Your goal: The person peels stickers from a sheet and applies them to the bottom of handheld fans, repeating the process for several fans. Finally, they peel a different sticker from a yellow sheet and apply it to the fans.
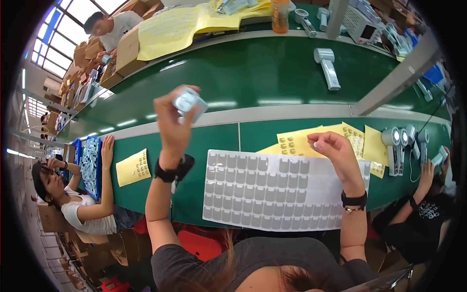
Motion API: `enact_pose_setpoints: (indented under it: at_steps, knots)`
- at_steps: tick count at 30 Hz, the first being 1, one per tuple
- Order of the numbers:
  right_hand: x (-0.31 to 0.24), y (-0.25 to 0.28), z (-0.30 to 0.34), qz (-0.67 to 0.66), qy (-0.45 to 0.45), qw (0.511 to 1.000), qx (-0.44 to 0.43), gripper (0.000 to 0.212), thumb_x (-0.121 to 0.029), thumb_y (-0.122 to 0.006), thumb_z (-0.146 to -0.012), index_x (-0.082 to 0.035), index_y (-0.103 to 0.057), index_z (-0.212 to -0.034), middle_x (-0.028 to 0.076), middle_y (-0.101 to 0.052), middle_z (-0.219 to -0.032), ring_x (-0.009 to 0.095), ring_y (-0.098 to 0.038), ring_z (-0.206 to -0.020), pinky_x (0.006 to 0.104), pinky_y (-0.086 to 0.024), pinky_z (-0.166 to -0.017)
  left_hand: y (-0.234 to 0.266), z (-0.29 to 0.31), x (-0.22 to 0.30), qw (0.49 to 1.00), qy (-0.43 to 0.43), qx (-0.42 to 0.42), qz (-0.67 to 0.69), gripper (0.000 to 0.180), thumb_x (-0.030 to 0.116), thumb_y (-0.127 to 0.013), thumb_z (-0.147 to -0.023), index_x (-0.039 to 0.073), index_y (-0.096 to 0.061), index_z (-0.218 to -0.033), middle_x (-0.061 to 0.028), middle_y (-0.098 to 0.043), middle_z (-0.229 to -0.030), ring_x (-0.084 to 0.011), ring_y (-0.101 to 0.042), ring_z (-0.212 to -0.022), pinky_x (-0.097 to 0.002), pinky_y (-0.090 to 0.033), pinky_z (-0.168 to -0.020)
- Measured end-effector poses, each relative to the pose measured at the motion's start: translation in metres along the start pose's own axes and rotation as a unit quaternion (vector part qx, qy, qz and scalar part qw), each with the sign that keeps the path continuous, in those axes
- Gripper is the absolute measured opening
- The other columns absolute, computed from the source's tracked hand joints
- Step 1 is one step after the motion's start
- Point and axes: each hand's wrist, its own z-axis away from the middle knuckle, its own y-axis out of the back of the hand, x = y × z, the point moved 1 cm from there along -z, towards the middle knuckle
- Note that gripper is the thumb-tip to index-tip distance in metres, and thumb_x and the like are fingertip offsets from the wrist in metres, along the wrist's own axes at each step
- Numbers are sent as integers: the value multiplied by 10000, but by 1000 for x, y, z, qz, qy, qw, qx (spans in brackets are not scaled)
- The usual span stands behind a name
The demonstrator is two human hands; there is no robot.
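Note:
Raised over the left part of the bench, my left hand (171,119) grips a small pale blue-grey plastic device (189,101) by its sides; part of it is hidden by the fingers. My right hand (340,155) is pinched on a small white piece (315,144), too small to name, above the yellow sheets. Beneath and left of that hand lies a large white sheet of grey stickers (253,192), with several stickers gone from its upper right. Yellow sheets with small stickers (292,142) lie partly under its far edge.
Another yellow sheet (132,168) lies to the left, near a co-worker's arm and a blue tray (91,165) of small parts. At right stand several handheld fans (396,146) beside another co-worker's hands. A grey fan (327,68) lies across the metal rail (272,113), near a slanted post (396,75).

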Motion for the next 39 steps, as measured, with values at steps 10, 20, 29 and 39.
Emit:
enact_pose_setpoints:
  at_steps: [10, 20, 29, 39]
  knots:
    - [-4, 3, 77, -83, -32, 994, -60, 89, -87, -651, -909, -10, -618, -879, 170, -611, -1236, 216, -581, -1155, 382, -472, -1021, -138, 105, 130, 865, -234, -444, 11, 473, 80, -715, -772, -6, -540, -1204, -192, -578, -1268, -360, -536, -1231, -486, -394, -1096]
    - [24, -21, 115, 13, -125, 985, -117, 88, -44, -709, -847, -10, -630, -827, 154, -587, -1268, 190, -595, -1116, 332, -527, -923, -125, 103, 113, 857, -126, -494, -66, 528, 98, -700, -796, 49, -508, -1286, -113, -481, -1441, -285, -419, -1380, -465, -348, -1149]
    - [22, -31, 114, 127, -36, 986, -101, 84, -29, -718, -807, -3, -638, -800, 126, -611, -1174, 180, -624, -1031, 313, -551, -866, -125, 102, 114, 859, -114, -495, -64, 531, 59, -712, -779, 62, -533, -1279, -111, -492, -1435, -287, -424, -1378, -467, -353, -1143]
    - [30, -38, 120, 271, 70, 959, -45, 101, -24, -724, -797, 14, -631, -804, 88, -686, -960, 149, -674, -853, 284, -556, -795, -125, 99, 117, 845, -121, -513, -87, 533, 93, -709, -791, 61, -535, -1293, -108, -488, -1439, -290, -422, -1378, -465, -357, -1137]
